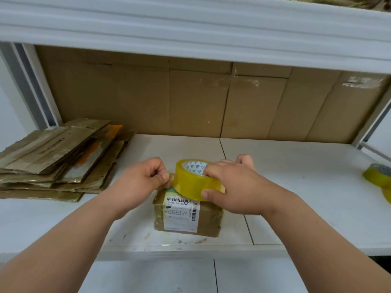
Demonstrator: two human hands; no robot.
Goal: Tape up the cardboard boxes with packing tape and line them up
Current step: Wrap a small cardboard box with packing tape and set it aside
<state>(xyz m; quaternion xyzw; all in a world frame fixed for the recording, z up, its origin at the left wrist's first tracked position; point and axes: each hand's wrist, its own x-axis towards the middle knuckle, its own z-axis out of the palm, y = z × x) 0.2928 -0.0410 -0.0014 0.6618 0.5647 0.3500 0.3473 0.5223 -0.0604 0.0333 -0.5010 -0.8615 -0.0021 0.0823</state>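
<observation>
Small cardboard box (187, 216) sits on the white worktop (296, 187), near its front edge and roughly centred in view; a white shipping label (182, 214) with barcodes covers much of the box's top and glossy tape already wraps its sides. Right hand (232, 187) grips a roll of yellowish packing tape (193, 182): fingers go into the core from above, thumb presses the outer face of the roll. The roll rests tilted on the far edge of the box top. Left hand (143, 178) is curled, thumb and forefinger pinched together just beside the roll's left side, seemingly on the loose tape end, though the clear strip itself is hard to make out. Both forearms reach in from the bottom corners. At far left on the worktop lies a stack of flattened cardboard boxes (55, 157), worn, some with orange patches, well apart from the box being taped. At the right edge of view a second tape roll (377, 175) lies on the worktop, partly cut off by the frame. Behind stands a wall of brown cardboard sheets (190, 98), patched with old tape, beneath a white overhead shelf (190, 28).
</observation>
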